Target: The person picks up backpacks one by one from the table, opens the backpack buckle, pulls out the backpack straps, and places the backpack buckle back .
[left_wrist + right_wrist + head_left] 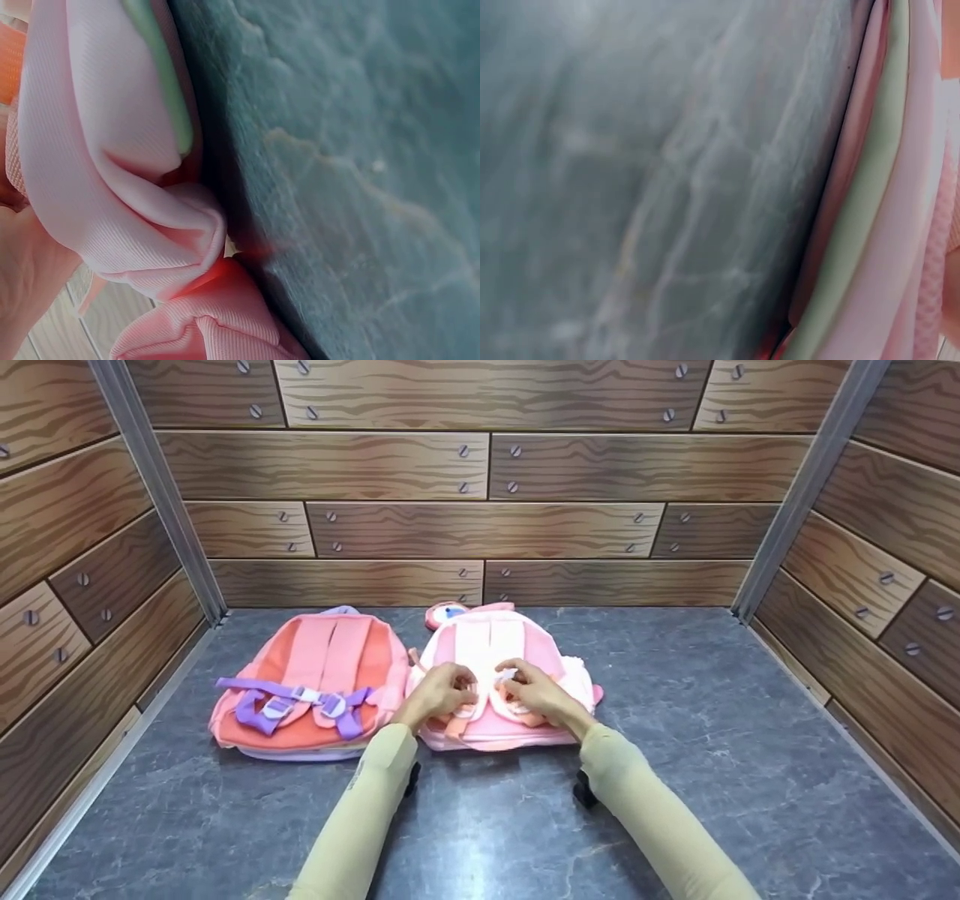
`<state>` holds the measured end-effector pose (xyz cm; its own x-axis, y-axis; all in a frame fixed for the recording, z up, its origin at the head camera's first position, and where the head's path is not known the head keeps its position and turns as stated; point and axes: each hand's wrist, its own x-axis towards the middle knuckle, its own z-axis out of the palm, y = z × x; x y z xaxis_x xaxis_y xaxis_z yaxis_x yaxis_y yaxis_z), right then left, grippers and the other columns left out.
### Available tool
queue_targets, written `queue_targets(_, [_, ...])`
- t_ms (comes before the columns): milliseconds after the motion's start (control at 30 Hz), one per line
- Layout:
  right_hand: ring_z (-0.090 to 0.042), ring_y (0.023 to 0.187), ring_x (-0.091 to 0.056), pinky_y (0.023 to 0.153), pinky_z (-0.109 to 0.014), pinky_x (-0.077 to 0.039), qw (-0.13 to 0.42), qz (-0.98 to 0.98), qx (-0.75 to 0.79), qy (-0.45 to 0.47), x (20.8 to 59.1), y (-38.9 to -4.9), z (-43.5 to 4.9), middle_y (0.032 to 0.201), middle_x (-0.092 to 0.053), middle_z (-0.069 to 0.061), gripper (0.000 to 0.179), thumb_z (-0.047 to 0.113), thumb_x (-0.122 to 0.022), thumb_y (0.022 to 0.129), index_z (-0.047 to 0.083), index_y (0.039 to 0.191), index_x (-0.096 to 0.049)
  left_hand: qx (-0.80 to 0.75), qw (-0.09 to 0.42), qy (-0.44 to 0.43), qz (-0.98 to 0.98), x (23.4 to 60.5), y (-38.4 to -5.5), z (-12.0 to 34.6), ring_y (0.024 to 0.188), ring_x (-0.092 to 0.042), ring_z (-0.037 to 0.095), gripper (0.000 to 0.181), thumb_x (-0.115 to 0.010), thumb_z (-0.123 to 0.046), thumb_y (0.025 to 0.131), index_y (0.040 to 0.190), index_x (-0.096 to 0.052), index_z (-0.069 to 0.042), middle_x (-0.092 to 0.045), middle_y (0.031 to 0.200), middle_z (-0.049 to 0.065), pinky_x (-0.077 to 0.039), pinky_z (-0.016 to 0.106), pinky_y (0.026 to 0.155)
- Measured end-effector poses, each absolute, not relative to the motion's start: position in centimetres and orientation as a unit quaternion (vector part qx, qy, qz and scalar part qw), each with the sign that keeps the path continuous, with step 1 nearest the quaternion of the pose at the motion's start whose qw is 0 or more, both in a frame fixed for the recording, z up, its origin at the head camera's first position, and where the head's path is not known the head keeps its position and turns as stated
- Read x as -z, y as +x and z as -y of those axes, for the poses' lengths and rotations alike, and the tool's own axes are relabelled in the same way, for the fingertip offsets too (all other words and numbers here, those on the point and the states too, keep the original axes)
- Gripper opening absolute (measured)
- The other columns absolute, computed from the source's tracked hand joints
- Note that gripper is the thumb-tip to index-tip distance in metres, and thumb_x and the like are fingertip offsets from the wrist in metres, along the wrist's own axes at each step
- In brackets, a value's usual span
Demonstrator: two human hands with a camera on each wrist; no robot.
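Observation:
A light pink backpack point(510, 739) lies with its straps facing up, its bottom edge toward me. Over its left strap is my left hand point(441, 690), thumb and fingers pinching the orange webbing point(456, 726) near the strap's end. My right hand point(541, 690) mirrors it on the right, curled fingers holding the other orange webbing point(531, 720). The fingertips partly cover the webbing. In the left wrist view, folded pink fabric point(56, 150) hides most of the hand. The right wrist view shows the bag's side with green piping point(877, 172).
Close on the left lies a coral backpack point(300, 736), straps up, with purple webbing point(251, 684) and white buckles. A plush piece with an eye point(450, 611) pokes out behind the pink bag. The dark marbled tabletop point(712, 735) has wood-patterned walls point(570, 529) on three sides.

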<state>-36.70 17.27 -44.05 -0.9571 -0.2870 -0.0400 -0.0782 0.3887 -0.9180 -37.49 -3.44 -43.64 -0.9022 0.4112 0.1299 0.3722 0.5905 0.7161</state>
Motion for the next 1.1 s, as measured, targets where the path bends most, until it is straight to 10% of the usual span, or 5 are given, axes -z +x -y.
queue_targets(600, [-0.005, 0.066, -0.056, 0.057, -0.017, -0.048, 0.067, -0.817, 0.57, -0.05, 44.22, -37.07, -17.69, 0.09, -0.067, -0.003, 0.029, 0.009, -0.078, 0.08, -0.001, 0.107, -0.071, -0.403, 0.009, 0.238, -0.884, 43.71, -37.41, 3.43, 0.068, -0.049, 0.011, 0.011, -0.069, -0.002, 0.085, 0.095, -0.069, 0.002, -0.056, 0.075, 0.002, -0.039, 0.02, 0.061])
queue_targets(1100, [-0.009, 0.076, -0.059, 0.065, -0.018, -0.048, 0.038, -0.822, 0.565, -0.056, 43.94, -36.96, -17.79, 0.103, -0.072, -0.011, 0.028, 0.003, -0.072, 0.081, -0.001, 0.109, -0.072, -0.405, -0.023, 0.266, -0.874, 43.67, -37.39, 3.44, 0.061, -0.045, 0.008, 0.008, -0.067, 0.002, 0.082, 0.09, -0.07, 0.003, -0.052, 0.069, -0.002, -0.036, 0.019, 0.057])
